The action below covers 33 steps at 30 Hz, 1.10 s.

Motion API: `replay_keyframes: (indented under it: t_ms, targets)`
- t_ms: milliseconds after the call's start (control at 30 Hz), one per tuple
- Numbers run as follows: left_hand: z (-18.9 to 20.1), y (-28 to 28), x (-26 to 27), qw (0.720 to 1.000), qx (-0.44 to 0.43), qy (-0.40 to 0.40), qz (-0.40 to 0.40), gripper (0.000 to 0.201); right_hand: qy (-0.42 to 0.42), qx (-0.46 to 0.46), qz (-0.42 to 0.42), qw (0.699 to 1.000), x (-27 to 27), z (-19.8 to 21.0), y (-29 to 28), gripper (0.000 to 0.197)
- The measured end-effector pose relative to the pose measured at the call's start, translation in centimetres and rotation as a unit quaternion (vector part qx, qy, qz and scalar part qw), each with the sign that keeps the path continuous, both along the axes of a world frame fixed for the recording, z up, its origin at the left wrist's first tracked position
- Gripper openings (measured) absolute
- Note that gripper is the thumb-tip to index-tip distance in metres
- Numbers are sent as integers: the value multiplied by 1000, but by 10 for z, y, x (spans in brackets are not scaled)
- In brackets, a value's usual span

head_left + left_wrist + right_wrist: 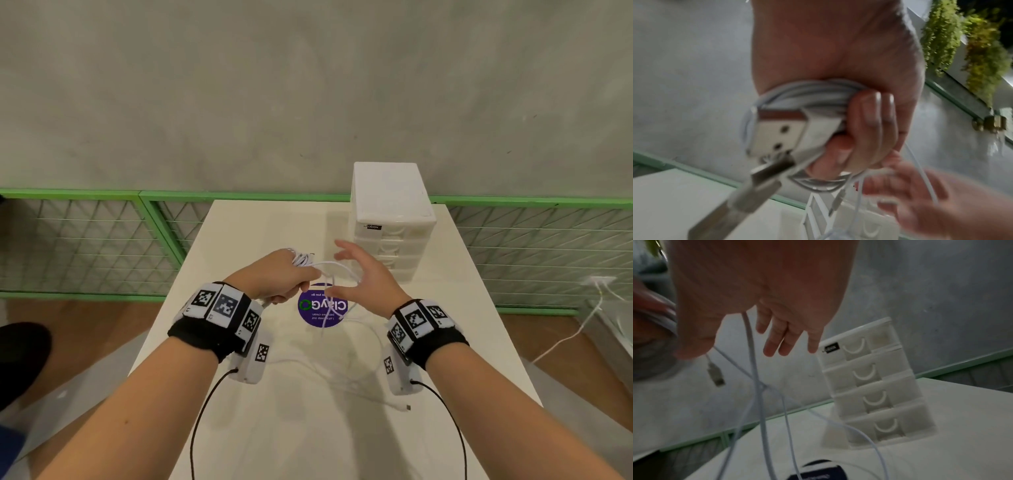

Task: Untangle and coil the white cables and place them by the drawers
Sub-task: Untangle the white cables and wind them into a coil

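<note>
My left hand [284, 277] grips a coil of white cable [301, 258] wound around its fingers, above the middle of the white table [239, 222]. In the left wrist view the coil [807, 92] sits under the curled fingers, with a USB plug [781, 133] held against it. My right hand [363, 277] hovers just to the right, its fingers [774, 344] spread and straight. A loose strand [754, 363] hangs down between its thumb and fingers. More white cable [342, 377] trails slack on the table towards me. The white drawer unit [390, 212] stands at the far right.
A round purple sticker [322, 308] lies on the table under the hands. A green mesh fence [85, 240] runs behind the table below a grey wall. Another white cable [582, 325] runs along the floor on the right. Wooden floor lies on both sides.
</note>
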<state>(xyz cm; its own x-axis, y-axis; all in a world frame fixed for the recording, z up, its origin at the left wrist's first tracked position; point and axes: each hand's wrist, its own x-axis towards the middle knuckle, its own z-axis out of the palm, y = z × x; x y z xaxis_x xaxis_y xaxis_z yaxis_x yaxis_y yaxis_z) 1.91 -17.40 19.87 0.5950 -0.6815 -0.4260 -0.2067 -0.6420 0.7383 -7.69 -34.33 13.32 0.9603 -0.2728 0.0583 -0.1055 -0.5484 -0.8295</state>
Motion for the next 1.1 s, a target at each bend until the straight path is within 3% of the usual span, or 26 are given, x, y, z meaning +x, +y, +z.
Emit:
replay_keyframes:
  t_ms: [67, 133, 267, 300, 400, 500, 633, 733, 867, 967, 1100]
  targets:
    - [0, -1, 0, 1000, 7, -11, 8, 32, -43, 29, 6, 999, 3, 10, 8, 87]
    - [1, -1, 1, 1000, -7, -1, 17, 31, -41, 38, 24, 998, 7, 14, 13, 78]
    - [7, -4, -1, 998, -52, 8, 36, 30, 13, 39, 62, 997, 9, 11, 20, 30]
    - [6, -4, 0, 997, -52, -20, 47, 31, 11, 48, 62, 997, 9, 12, 20, 21]
    - [0, -1, 8, 988, 5, -139, 63, 44, 22, 93, 47, 994, 8, 17, 15, 18]
    - [-7, 5, 11, 975, 98, -200, 26, 45, 45, 117, 38, 991, 6, 23, 7, 13]
    - [-15, 8, 4, 989, 118, -71, -43, 30, 31, 145, 29, 989, 7, 35, 6, 9]
    - [-9, 5, -6, 995, 33, 30, -94, 27, -18, 161, 30, 986, 9, 34, 8, 9]
    - [4, 4, -11, 983, -87, 133, -89, 35, -54, 169, 31, 984, 11, 25, 14, 20]
    - [6, 5, -4, 944, -225, 226, -87, 39, -79, 156, 22, 984, 10, 18, 18, 23]
    - [19, -3, -2, 876, -384, 288, -45, 48, -7, 80, 30, 996, 8, 2, 28, 29]
